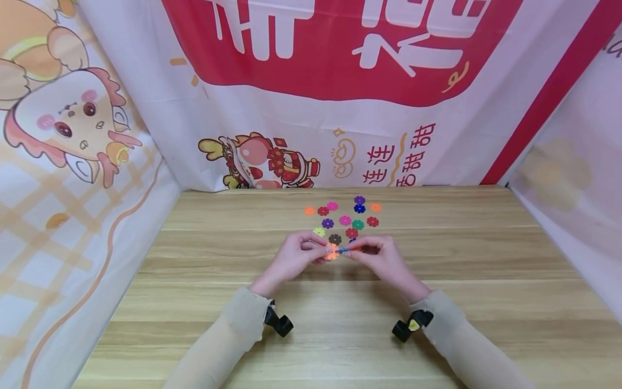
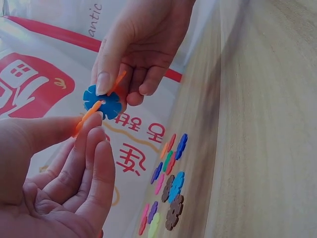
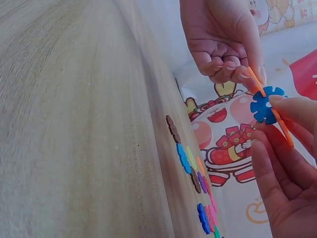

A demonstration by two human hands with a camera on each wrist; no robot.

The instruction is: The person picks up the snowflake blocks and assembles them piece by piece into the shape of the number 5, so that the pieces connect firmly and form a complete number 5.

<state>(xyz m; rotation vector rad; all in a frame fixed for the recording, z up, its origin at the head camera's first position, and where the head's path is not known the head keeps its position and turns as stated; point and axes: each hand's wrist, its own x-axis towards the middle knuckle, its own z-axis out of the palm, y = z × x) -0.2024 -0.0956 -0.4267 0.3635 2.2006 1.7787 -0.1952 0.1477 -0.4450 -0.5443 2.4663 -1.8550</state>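
Left hand point(image 1: 297, 253) pinches a round, notched orange plastic disc point(image 1: 332, 252); right hand point(image 1: 384, 256) pinches a round, notched blue plastic disc point(image 2: 113, 106). Discs meet crosswise between the hands. Second orange disc point(image 3: 284, 130) crosses blue, right-hand side. Loose multicoloured discs point(image 1: 345, 220) lie beyond the grip.

The head camera looked forward and down from high up and saw lots of the table point(image 1: 510, 259) and back cloth point(image 1: 272, 108). The left wrist camera point(image 1: 282, 325) sat close to the left hand point(image 2: 64, 173) and looked across to the right, tipped sideways. The right wrist camera point(image 1: 402, 330) sat close to the right hand point(image 3: 290, 168) and looked left, tipped too. Both close views shared the blue disc point(image 2: 112, 105).
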